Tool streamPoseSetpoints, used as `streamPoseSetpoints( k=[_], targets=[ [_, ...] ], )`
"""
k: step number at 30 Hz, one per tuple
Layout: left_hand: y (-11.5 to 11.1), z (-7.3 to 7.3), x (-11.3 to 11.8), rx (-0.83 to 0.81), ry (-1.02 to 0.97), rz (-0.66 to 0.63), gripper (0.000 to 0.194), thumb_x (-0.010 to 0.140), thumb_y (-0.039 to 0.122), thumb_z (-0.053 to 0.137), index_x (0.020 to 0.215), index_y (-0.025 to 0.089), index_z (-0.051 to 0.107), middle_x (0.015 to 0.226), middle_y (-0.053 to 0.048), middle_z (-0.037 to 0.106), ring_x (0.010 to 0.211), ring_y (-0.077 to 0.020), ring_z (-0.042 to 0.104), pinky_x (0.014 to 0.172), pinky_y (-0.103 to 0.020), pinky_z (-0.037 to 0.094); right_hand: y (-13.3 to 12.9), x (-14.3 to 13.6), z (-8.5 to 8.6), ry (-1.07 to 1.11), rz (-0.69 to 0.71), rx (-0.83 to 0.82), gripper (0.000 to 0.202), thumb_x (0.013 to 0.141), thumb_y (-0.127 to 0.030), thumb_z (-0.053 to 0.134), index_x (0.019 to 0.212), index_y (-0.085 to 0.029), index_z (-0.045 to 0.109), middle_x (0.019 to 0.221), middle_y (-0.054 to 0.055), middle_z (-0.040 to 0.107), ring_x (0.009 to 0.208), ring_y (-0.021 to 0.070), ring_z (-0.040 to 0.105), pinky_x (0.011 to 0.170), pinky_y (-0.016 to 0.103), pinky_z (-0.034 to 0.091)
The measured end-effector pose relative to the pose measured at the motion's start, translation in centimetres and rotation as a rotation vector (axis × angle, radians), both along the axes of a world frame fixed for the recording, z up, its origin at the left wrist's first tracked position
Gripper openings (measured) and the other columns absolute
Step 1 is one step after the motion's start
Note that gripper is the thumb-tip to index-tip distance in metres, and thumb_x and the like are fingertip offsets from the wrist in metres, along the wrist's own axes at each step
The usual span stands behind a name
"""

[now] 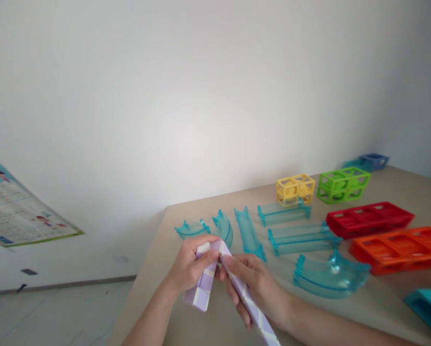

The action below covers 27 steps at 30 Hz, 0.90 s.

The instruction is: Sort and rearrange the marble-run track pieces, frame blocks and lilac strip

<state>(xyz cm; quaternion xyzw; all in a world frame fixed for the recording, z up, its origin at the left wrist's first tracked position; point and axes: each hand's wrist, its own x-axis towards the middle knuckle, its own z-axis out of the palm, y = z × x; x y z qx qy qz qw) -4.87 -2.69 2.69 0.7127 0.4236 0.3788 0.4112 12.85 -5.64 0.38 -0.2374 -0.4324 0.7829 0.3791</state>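
A purple and white checked strip (pixel 252 307) is bent over at its top, with one short part hanging on the left and a longer part running down to the lower right. My left hand (pixel 193 264) pinches the short part near the bend, thumb on top. The fingers of my right hand (pixel 253 283) close round the longer part just below the bend. Both hands are nearly touching, above the near part of the table. Just beyond them lie a curved clear-blue track piece (pixel 223 228) and a straight one (pixel 249 233).
On the beige table (pixel 157 254), more clear-blue tracks (pixel 330 278) lie to the right. Behind and beside them are yellow (pixel 295 189), green (pixel 344 184), red (pixel 370 218) and orange (pixel 402 247) frame blocks. A teal piece (pixel 429 307) sits at the right edge. A poster (pixel 24 211) hangs left.
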Motion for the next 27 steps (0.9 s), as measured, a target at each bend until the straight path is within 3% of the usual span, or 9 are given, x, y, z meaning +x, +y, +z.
streamPoseSetpoints(
  k=[3,8,15,23,25,27],
  targets=[
    [0.0,0.1,0.2,-0.031,-0.029,-0.029,0.035,0.084,0.041,0.064,0.105,0.014,0.071,0.083,-0.009,0.069,0.072,-0.0192,0.062,0.064,-0.027,0.046,-0.1,-0.1,0.1,-0.022,-0.013,0.001,0.048,0.082,-0.062,0.052,0.076,-0.014,0.056,0.044,-0.006,0.049,0.026,0.0088,0.045,0.024,0.016,0.033],
    [-0.2,0.1,0.3,-0.148,-0.107,-0.053,0.037,0.081,0.042,0.068,0.103,0.013,0.071,0.074,-0.008,0.069,0.057,-0.0174,0.063,0.053,-0.025,0.046,0.0,0.0,-0.1,-0.051,-0.005,-0.012,0.049,0.082,-0.063,0.05,0.075,-0.015,0.056,0.044,-0.005,0.049,0.027,0.0098,0.046,0.025,0.017,0.032],
    [-0.3,-0.7,0.2,-0.348,-0.187,-0.053,0.048,0.084,0.044,0.064,0.12,0.014,0.058,0.065,-0.006,0.07,0.05,-0.0219,0.068,0.043,-0.026,0.05,0.2,0.4,0.3,-0.267,-0.072,0.27,0.044,0.09,-0.055,0.047,0.073,-0.015,0.057,0.049,-0.006,0.048,0.031,0.008,0.045,0.029,0.017,0.032],
    [-0.5,0.2,-0.3,-0.666,-0.262,-0.044,0.043,0.076,0.042,0.071,0.109,0.018,0.057,0.068,-0.003,0.064,0.051,-0.0198,0.064,0.038,-0.029,0.052,0.0,0.7,0.0,-0.545,-0.232,0.524,0.037,0.093,-0.042,0.047,0.074,-0.015,0.063,0.053,-0.004,0.042,0.045,0.0089,0.042,0.042,0.02,0.028],
    [-0.5,0.3,-0.2,-0.684,-0.233,-0.046,0.045,0.077,0.043,0.07,0.111,0.02,0.056,0.068,-0.002,0.064,0.051,-0.0183,0.063,0.037,-0.025,0.048,0.2,0.8,-0.2,-0.602,-0.249,0.567,0.038,0.093,-0.042,0.047,0.072,-0.014,0.063,0.055,-0.004,0.041,0.049,0.0091,0.04,0.045,0.021,0.026],
    [-0.3,0.4,0.0,-0.603,-0.147,-0.058,0.045,0.076,0.046,0.071,0.11,0.02,0.057,0.068,-0.001,0.062,0.048,-0.0152,0.06,0.039,-0.022,0.044,0.4,0.9,-0.3,-0.656,-0.26,0.577,0.038,0.092,-0.043,0.047,0.07,-0.014,0.061,0.057,-0.004,0.04,0.052,0.0093,0.038,0.046,0.022,0.025]
  ],
)
